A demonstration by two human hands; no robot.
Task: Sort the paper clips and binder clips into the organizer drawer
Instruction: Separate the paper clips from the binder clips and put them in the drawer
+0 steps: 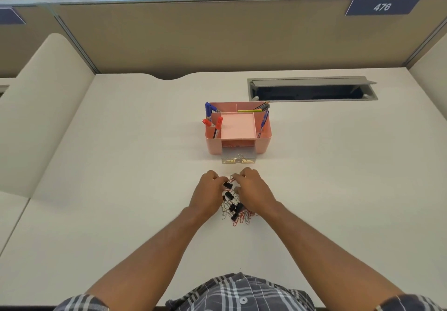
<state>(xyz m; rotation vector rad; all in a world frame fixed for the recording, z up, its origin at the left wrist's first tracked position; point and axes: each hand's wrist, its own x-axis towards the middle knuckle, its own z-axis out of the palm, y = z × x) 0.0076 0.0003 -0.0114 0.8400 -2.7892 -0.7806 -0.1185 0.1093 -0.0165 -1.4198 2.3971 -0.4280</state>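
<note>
Both hands, left (210, 191) and right (251, 189), pinch clips at the far edge of a mixed pile (233, 204) on the tabletop (121, 165). The clear drawer (238, 160) (holding a few clips) sits just beyond, pulled from the pink organizer (238, 127). Best to tease tangled clips apart before lifting.

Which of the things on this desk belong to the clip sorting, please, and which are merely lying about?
Part of the job:
- pile of paper clips and binder clips
- clear drawer, pulled out of the pink organizer
- left hand and right hand, both picking at the pile

Just lying about:
- markers
- pencils
- cable hatch
- number plate 476
</note>
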